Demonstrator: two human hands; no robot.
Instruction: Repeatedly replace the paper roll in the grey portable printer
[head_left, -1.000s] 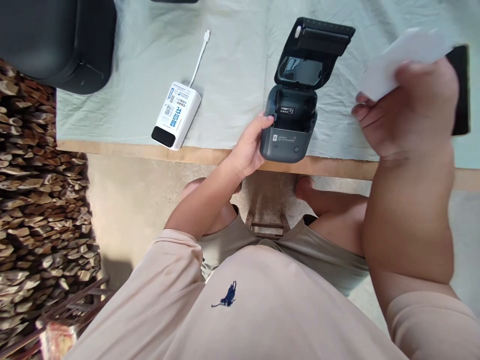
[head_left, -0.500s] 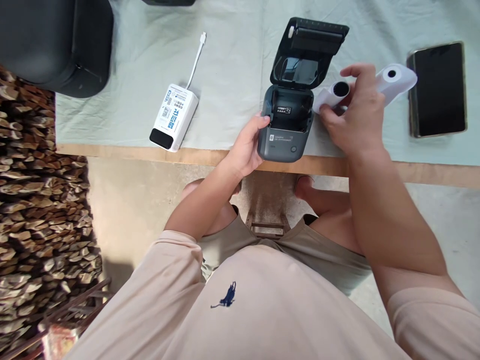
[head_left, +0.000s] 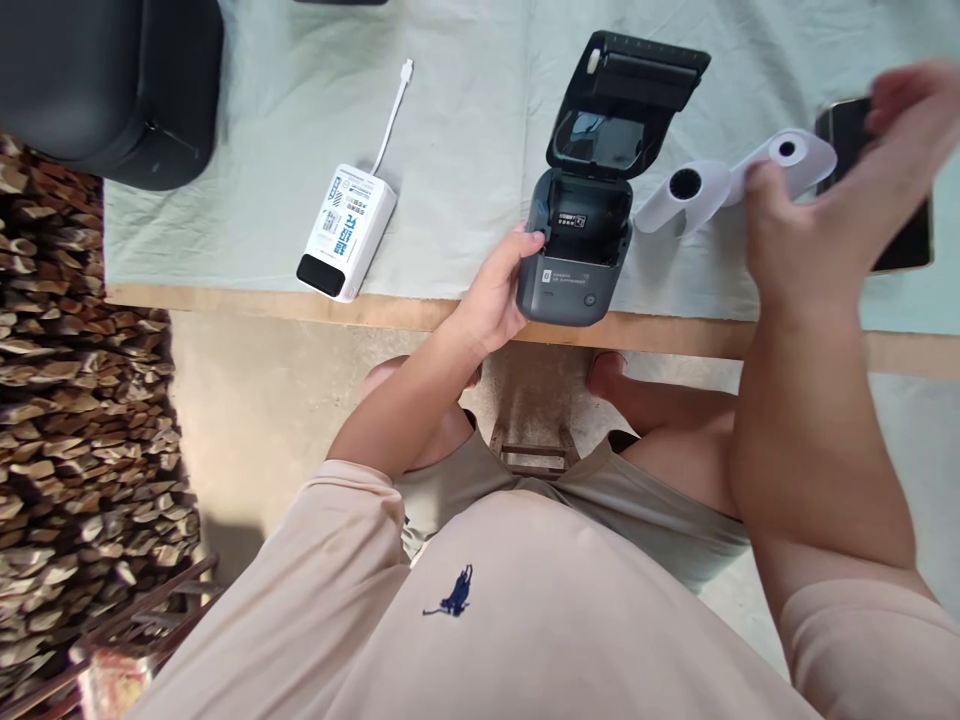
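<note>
My left hand [head_left: 495, 285] grips the left side of a dark grey label printer [head_left: 570, 290], its thumb on the rim. The printer's lid [head_left: 622, 105] stands up, and the paper bay inside shows no roll. To the printer's right lie two white paper rolls. The nearer paper roll [head_left: 656, 212] has a wide dark core and a loose curl of paper. The farther paper roll [head_left: 814, 158] has a smaller core. My right hand [head_left: 832, 215], slightly blurred, is open above the right side of the table with thumb and fingers apart, partly covering a black phone [head_left: 904, 240].
A white power bank [head_left: 352, 235] with a short cable [head_left: 391, 120] lies left of the printer. A black case [head_left: 105, 90] sits at the far left. The cloth-covered table [head_left: 465, 150] ends in a wooden front edge [head_left: 315, 305]. Stacked firewood [head_left: 82, 430] stands at lower left.
My right hand has let go of the nearer paper roll and moved right, over the phone. That roll now rests on the cloth. My left hand still holds the printer.
</note>
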